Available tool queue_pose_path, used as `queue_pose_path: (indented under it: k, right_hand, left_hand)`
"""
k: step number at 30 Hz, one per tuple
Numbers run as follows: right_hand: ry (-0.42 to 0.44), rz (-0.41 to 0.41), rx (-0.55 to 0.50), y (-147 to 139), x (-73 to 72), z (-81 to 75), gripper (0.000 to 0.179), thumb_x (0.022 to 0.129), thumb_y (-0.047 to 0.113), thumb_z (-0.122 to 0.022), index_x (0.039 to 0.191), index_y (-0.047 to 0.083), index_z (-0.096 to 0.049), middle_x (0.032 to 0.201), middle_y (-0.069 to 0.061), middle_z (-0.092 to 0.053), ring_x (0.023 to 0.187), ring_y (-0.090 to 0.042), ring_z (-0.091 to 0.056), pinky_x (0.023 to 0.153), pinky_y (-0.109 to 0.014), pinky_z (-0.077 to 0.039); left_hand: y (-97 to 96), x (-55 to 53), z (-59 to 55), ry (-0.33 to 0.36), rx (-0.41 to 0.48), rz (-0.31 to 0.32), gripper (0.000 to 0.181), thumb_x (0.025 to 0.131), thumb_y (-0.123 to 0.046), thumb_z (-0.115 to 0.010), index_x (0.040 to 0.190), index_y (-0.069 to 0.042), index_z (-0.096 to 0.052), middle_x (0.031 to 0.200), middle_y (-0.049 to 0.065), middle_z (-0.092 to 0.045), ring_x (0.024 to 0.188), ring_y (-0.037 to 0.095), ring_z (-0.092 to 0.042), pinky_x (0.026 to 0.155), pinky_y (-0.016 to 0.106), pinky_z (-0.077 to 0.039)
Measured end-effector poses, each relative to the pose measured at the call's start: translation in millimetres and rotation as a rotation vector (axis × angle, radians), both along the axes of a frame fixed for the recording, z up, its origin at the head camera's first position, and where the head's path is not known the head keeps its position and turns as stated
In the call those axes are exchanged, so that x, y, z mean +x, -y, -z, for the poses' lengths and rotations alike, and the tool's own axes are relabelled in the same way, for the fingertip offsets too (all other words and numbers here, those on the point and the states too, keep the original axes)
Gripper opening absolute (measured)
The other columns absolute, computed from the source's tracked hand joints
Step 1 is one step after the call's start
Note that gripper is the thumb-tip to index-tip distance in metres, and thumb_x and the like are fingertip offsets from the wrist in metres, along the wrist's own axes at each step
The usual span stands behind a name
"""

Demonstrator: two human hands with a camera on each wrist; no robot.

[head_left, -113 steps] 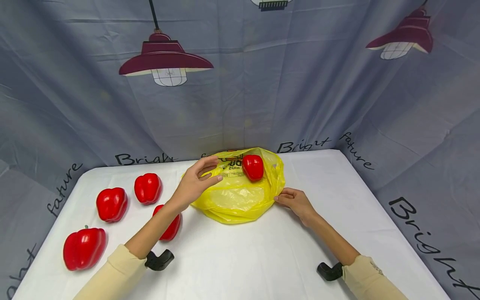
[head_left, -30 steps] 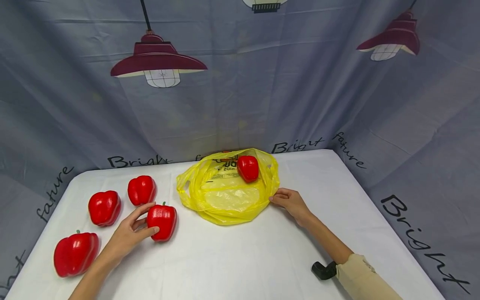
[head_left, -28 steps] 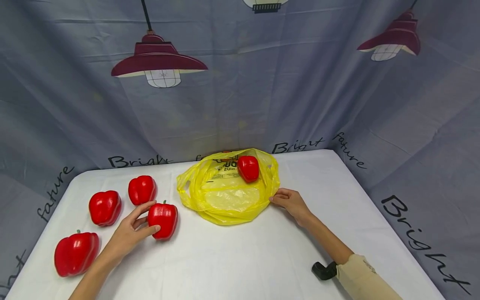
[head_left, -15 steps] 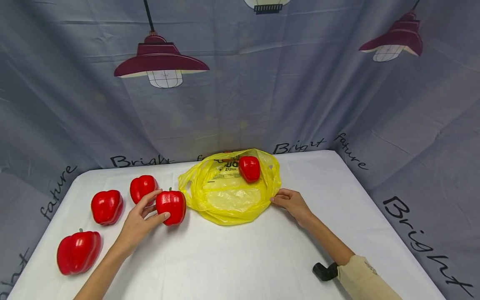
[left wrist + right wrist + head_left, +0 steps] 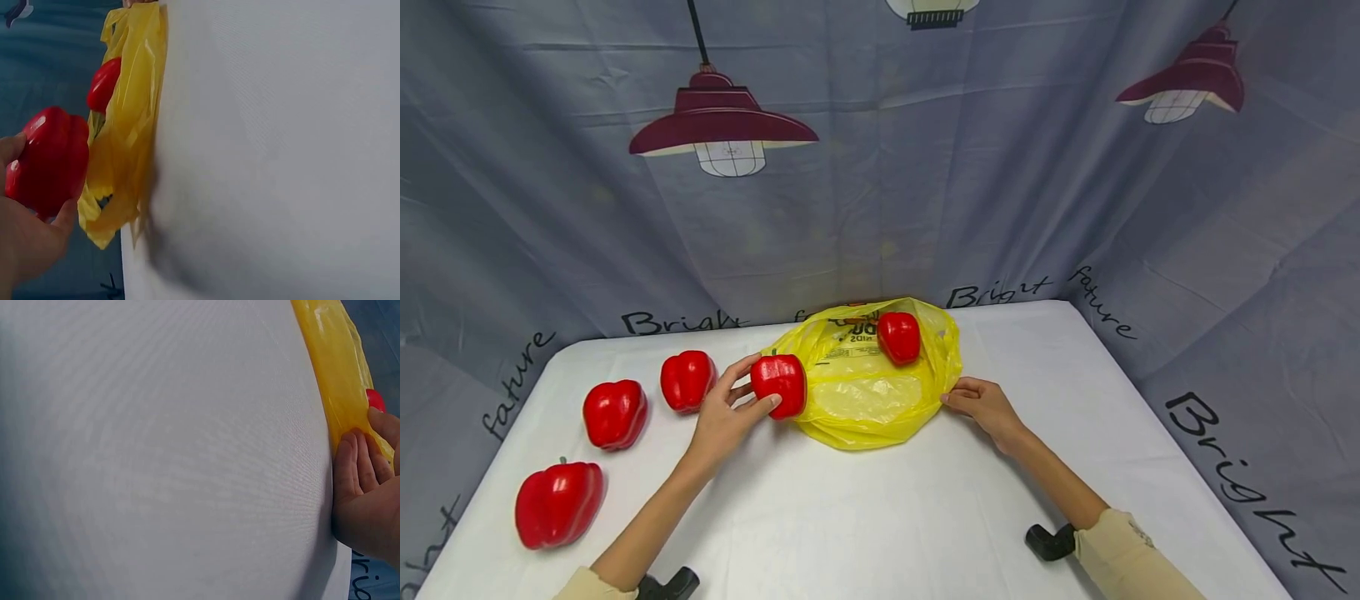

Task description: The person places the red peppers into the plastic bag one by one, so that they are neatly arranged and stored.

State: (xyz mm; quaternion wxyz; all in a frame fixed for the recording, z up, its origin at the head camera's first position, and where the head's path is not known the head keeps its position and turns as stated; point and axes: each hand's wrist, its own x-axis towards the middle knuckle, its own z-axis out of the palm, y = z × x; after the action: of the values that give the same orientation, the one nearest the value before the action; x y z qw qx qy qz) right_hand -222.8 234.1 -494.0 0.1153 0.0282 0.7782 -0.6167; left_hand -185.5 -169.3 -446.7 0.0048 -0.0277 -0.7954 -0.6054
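My left hand grips a red bell pepper between thumb and fingers, at the left side of a yellow plastic bag. In the left wrist view the held pepper is raised off the white cloth, beside the bag. Inside the spread bag, toward its back right, sits another red bell pepper. The right hand pinches the bag's right edge between thumb and fingers; the right wrist view shows that hand low against the cloth, at the bag.
Three more red bell peppers stand at the left: a back one, a middle one and a larger front one. A white cloth covers the table. Behind it hangs a grey printed curtain.
The left hand went from the bag's left side to the nearest pepper, took hold of it, lifted it and brought it rightward to the bag. The right hand has stayed at the bag's edge.
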Motion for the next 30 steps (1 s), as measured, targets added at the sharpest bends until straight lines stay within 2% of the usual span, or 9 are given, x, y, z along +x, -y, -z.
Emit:
queue_pose_path:
  k: [6,14,22,30]
  right_hand:
    - [0.001,0.003,0.014,0,0.1,-0.6,0.037,0.092,0.019,-0.074,0.117,-0.006,-0.065,0.096,-0.005,-0.072,0.089,-0.016,-0.066,0.082,-0.024,-0.055]
    - [-0.014,-0.007,0.003,-1,-0.4,3.1,0.033,0.091,0.018,-0.074,0.113,-0.006,-0.066,0.094,-0.005,-0.072,0.088,-0.014,-0.067,0.081,-0.023,-0.055]
    - [-0.019,-0.001,-0.007,1,0.3,-0.2,0.032,0.091,0.016,-0.074,0.113,-0.006,-0.065,0.091,-0.004,-0.07,0.086,-0.014,-0.066,0.081,-0.024,-0.056]
    - [-0.033,-0.017,-0.01,1,-1.4,-1.4,0.031,0.092,0.012,-0.073,0.113,-0.008,-0.065,0.093,-0.004,-0.07,0.086,-0.013,-0.066,0.081,-0.025,-0.056]
  left_hand:
    - [-21.7,-17.0,-2.4,0.005,0.021,0.002,0.068,0.09,-0.019,-0.076,0.15,-0.02,-0.043,0.148,0.008,-0.042,0.128,0.036,-0.048,0.089,0.046,-0.055]
    - [-49.7,-40.9,-1.6,0.011,0.038,0.042,0.066,0.092,-0.016,-0.073,0.15,-0.016,-0.043,0.148,0.014,-0.043,0.124,0.039,-0.051,0.093,0.047,-0.053]
    - [-76.1,-62.7,1.6,0.039,0.094,0.036,0.062,0.092,-0.017,-0.073,0.148,-0.018,-0.045,0.148,0.012,-0.043,0.125,0.039,-0.052,0.096,0.046,-0.051]
    - [-94.2,-80.4,6.4,0.068,0.101,0.008,0.063,0.092,-0.016,-0.073,0.149,-0.02,-0.045,0.143,0.016,-0.045,0.125,0.039,-0.052,0.098,0.044,-0.05]
